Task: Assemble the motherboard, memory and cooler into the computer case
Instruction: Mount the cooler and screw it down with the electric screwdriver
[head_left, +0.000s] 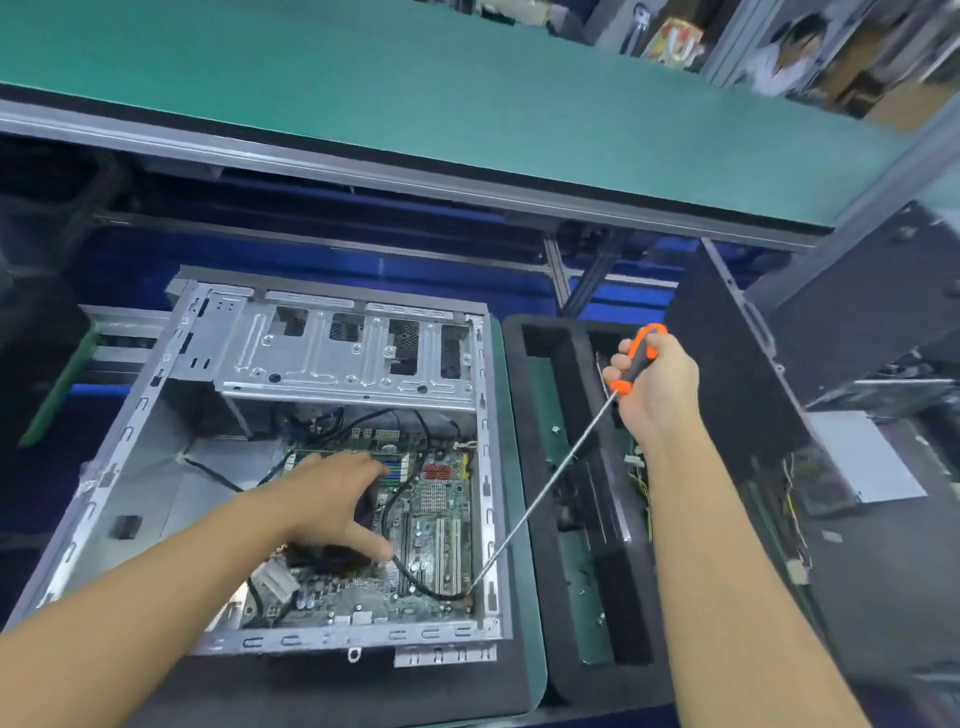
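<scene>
A green shelf (415, 104) runs across the top, above the bench. Right of the case (130, 452) lies a black foam tray (535, 467) with small parts and wires in its wells, and past that a black panel (737, 364) leans up. A person (789, 57) sits far off at the upper right, blurred.

The case lies on its side, open face up, with the drive cage (353, 353) at its far end. The board (447, 525) sits in the near right part of the case. A black cable (410, 566) loops over the board from the far side down to its near right corner, crossing the slots and ending just beside the driver tip. A white plug (278, 579) lies at the board's near left.

The left hand (332, 499) reaches in from the lower left, palm down over the board, fingers straight and spread, thumb out toward the cable. It hides a dark part (322, 556) beneath it; whether it presses on it I cannot tell.

The right hand (654, 384) is raised above the tray, fingers curled tight round the orange-and-black handle of the driver (545, 488). Its long shaft slants down and left over the case wall, tip on the board's near right corner
</scene>
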